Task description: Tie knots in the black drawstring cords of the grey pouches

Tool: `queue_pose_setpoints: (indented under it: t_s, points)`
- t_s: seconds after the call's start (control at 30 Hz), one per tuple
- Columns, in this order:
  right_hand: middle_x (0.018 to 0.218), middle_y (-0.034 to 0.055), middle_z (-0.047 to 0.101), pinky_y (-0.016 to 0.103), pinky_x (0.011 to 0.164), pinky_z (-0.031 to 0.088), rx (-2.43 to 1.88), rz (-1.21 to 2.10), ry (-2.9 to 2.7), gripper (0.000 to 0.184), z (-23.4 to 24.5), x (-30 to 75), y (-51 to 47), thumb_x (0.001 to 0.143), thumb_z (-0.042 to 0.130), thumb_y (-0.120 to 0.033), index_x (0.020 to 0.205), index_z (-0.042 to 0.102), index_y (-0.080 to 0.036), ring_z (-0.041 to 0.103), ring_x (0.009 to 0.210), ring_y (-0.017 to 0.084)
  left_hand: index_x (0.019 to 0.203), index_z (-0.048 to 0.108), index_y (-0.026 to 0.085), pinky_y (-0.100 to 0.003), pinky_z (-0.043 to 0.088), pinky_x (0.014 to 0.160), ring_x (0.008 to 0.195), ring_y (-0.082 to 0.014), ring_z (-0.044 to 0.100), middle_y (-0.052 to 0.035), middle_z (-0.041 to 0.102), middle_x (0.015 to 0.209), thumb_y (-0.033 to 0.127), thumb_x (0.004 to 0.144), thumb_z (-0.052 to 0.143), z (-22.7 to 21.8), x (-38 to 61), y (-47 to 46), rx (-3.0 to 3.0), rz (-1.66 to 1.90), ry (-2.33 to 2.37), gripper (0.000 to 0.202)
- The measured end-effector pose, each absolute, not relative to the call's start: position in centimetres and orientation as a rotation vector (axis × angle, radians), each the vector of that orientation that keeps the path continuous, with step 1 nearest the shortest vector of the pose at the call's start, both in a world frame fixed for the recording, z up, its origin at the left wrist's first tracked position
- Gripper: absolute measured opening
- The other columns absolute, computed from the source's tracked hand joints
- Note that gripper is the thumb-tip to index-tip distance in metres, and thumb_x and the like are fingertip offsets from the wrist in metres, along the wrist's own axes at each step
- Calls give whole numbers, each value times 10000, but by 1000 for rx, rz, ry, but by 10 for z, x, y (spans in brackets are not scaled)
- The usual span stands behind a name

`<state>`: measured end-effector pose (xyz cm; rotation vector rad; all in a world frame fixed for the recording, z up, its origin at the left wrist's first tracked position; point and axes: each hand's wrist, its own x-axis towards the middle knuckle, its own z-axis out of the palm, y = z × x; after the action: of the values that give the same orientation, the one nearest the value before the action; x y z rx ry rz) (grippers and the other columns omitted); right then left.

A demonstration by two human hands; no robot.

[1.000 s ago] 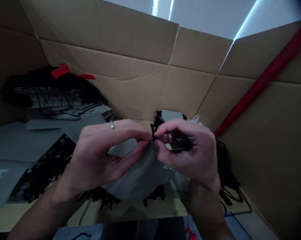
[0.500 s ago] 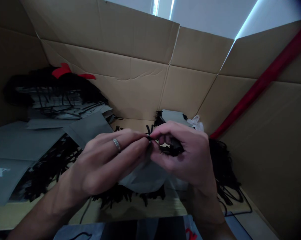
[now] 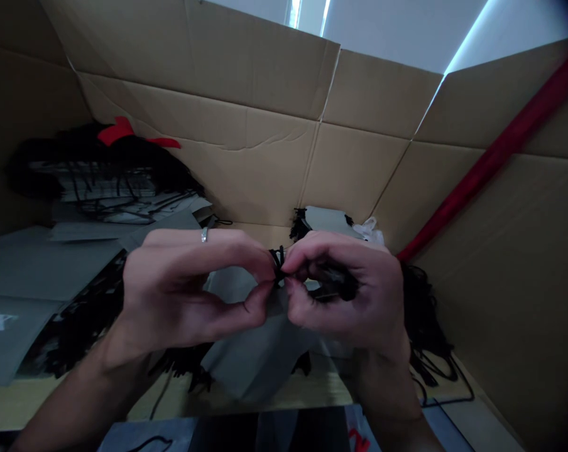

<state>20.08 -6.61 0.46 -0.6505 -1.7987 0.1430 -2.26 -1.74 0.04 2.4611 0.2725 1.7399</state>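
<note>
My left hand [image 3: 185, 292] and my right hand [image 3: 354, 292] meet at the middle of the view, fingertips pinched together on a short black cord [image 3: 278, 258]. A grey paper bag [image 3: 260, 351] hangs below the two hands, partly hidden by them. My right hand also encloses a bundle of black cords [image 3: 333, 284] in its palm. A ring sits on a finger of my left hand. Both hands are closed.
Cardboard walls [image 3: 265, 169] surround the work area. Flat grey bags [image 3: 24, 270] and black cords lie at the left, with a stack topped by red ribbon [image 3: 119, 132] behind. More grey bags [image 3: 328, 218] and black cords [image 3: 425, 326] lie at the right. A red strip [image 3: 491, 157] runs up the right wall.
My left hand has turned so its ring faces up and its thumb shows beneath. The pinch on the cord stays. The grey bag hangs lower under the hands.
</note>
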Motion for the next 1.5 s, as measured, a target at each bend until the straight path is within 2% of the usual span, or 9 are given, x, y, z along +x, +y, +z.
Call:
queue_pose_setpoints:
  t_s: [0.1,0.2,0.33,0.43,0.57,0.67,0.9,1.1,1.5]
  points:
    - [876,-47,836,211,676,609,-662,188,-1770,241,7,199,-66,772,814,-29,920,805,-219,740,710,99,993,779,261,-234,652,639,709,-112,791,54,834,854,110,930,924,3,-22,-12,2444,1723,185,219]
    - [846,-41,834,234,648,597,-752,163,-1757,208,9,200,-65,788,819,-57,913,808,-223,718,666,107,1050,790,234,-242,680,721,823,-125,827,35,844,944,73,989,863,4,-22,-13,2500,1732,194,188]
    - [833,-36,840,264,647,598,-835,141,-1732,180,8,202,-63,791,856,-117,931,827,-226,709,636,121,1110,743,253,-283,730,844,927,-149,830,23,833,1069,89,1071,812,-1,-23,-21,2617,1649,346,183]
    - [852,-39,853,266,672,606,-838,138,-1731,176,6,202,-62,799,865,-132,949,843,-223,710,639,117,1177,748,266,-302,762,980,985,-165,839,1,846,1170,116,1119,809,-9,-25,-26,2759,1746,439,172]
    - [878,-40,866,280,710,632,-843,90,-1755,179,5,200,-62,812,860,-138,966,847,-228,690,619,115,1275,779,198,-287,759,1020,1063,-190,853,-69,853,1275,131,1124,842,-16,-28,-31,2872,1830,439,177]
    - [901,-39,864,275,716,637,-819,44,-1774,184,4,199,-61,836,866,-142,990,837,-239,725,673,131,1294,773,204,-325,754,1041,1118,-221,855,-95,848,1285,121,1105,862,-15,-27,-32,2848,1775,456,224]
    - [930,-20,825,262,774,647,-697,16,-1838,181,1,198,-60,877,809,-99,1005,791,-226,757,790,138,1054,706,240,-309,671,831,936,-163,810,3,810,1038,34,997,855,-3,-29,-20,2602,1546,297,260]
    - [895,-28,817,271,719,642,-646,80,-1833,205,2,198,-57,828,803,-85,956,778,-244,734,735,143,1000,711,266,-363,684,786,855,-191,803,11,783,937,45,943,889,-2,-23,-17,2390,1626,240,289]
    - [871,-41,813,234,702,629,-626,256,-1742,267,1,192,-56,765,799,-19,938,808,-221,740,717,109,869,644,218,-341,661,727,774,-174,733,-17,751,887,-4,884,890,1,-17,-6,2132,1555,2,332]
